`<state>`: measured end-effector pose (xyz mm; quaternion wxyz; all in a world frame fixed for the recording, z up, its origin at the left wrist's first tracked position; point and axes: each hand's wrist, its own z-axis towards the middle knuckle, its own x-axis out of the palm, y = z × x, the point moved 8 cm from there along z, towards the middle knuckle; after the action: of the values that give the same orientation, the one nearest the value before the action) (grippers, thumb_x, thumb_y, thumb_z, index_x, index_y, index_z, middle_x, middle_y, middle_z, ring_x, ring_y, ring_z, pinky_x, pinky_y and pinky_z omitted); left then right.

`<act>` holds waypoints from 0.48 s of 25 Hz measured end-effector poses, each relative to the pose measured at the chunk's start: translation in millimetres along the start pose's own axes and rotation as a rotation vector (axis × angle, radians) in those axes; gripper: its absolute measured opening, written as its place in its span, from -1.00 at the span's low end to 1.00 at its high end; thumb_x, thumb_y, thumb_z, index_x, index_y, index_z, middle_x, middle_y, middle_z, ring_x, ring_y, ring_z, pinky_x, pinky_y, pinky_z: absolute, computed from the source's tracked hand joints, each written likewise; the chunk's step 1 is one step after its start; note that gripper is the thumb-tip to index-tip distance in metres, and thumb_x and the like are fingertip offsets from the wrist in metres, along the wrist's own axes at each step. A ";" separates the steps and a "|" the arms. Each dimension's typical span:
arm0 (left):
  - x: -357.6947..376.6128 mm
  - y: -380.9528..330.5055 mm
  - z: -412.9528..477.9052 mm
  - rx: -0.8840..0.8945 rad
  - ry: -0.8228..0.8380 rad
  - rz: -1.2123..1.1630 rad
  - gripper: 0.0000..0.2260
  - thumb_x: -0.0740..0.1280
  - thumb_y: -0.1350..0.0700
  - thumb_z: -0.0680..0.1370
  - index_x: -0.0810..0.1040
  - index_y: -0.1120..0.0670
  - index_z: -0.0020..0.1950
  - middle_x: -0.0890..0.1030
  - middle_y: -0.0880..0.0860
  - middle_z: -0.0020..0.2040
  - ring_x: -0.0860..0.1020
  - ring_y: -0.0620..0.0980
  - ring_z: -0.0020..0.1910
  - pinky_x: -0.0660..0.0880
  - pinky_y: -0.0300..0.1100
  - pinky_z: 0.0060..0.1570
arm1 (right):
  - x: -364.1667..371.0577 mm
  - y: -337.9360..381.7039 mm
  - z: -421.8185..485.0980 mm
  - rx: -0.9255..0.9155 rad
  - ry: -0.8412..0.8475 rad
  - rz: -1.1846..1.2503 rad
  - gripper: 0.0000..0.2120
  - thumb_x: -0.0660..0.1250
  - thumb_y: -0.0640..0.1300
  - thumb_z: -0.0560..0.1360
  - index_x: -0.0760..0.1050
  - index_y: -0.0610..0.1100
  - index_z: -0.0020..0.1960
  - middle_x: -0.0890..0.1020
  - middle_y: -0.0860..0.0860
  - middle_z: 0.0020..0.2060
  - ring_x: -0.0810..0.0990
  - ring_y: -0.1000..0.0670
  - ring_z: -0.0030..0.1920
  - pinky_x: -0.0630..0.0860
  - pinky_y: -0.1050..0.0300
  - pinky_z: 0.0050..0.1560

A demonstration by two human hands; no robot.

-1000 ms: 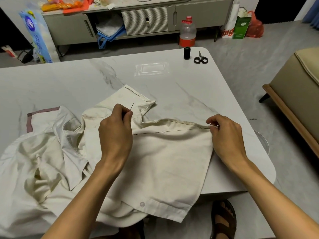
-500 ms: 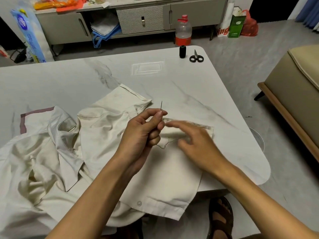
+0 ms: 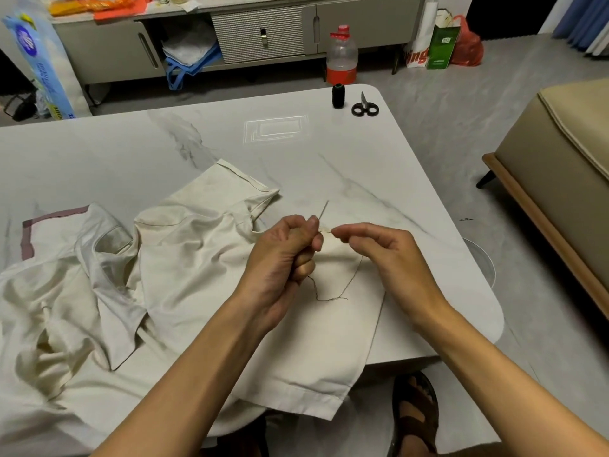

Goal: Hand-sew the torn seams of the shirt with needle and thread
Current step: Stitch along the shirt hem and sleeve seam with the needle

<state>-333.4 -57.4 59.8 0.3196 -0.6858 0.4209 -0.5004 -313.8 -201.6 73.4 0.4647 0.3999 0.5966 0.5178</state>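
A cream shirt [image 3: 184, 265] lies crumpled across the near half of the white marble table [image 3: 99, 159]. My left hand [image 3: 280, 258] is raised over the shirt and pinches a thin needle [image 3: 323, 210], whose tip points up and away. A dark thread [image 3: 333, 293] hangs from that hand in a slack loop over the cloth. My right hand [image 3: 385, 255] hovers just right of the left, its fingertips pinched at the shirt's seam edge [image 3: 326, 229] beside the needle. Whether they hold thread or cloth I cannot tell.
A black thread spool [image 3: 338, 95] and black-handled scissors [image 3: 364, 107] stand at the table's far right corner. A beige sofa [image 3: 560, 179] is at the right. A plastic bottle [image 3: 342, 54] and a low cabinet [image 3: 230, 37] lie beyond the table. My sandalled foot [image 3: 415, 413] shows below the table edge.
My hands, which were apart with the seam stretched between them, have come together. The left hand lifted the needle up, and the thread now hangs slack in a loop.
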 end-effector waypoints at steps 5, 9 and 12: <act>16.3 13.8 9.2 -0.041 0.053 0.001 -0.74 0.41 0.07 0.46 0.38 0.10 -0.02 0.47 0.01 -0.39 0.16 -0.15 -0.50 0.03 -0.28 -0.48 | 10.4 -4.2 -2.4 0.079 -0.007 0.367 -0.87 0.34 -0.21 0.53 0.65 -0.23 -0.10 0.69 -0.07 -0.21 0.67 0.05 0.01 0.48 0.23 0.21; 21.7 19.5 15.0 -0.078 0.080 0.031 -0.70 0.42 0.09 0.44 0.37 0.14 0.04 0.49 0.02 -0.41 0.16 -0.17 -0.54 0.05 -0.32 -0.53 | 6.6 -13.0 -2.0 0.170 -0.003 0.528 -0.88 0.33 -0.23 0.52 0.63 -0.25 -0.05 0.64 -0.02 -0.32 0.64 0.09 -0.12 0.51 0.16 0.24; 27.4 23.5 14.8 -0.096 0.113 0.047 -0.70 0.40 0.08 0.45 0.38 0.16 0.04 0.50 0.01 -0.40 0.15 -0.18 -0.55 0.05 -0.33 -0.54 | 5.3 -16.4 -2.4 0.197 -0.003 0.557 -0.89 0.33 -0.24 0.53 0.62 -0.25 -0.05 0.63 0.01 -0.34 0.64 0.11 -0.15 0.51 0.19 0.18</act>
<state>-321.4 -92.2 46.7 0.2736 -0.6609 0.4778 -0.5099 -317.4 -199.6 56.5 0.2644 0.5924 0.5106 0.5643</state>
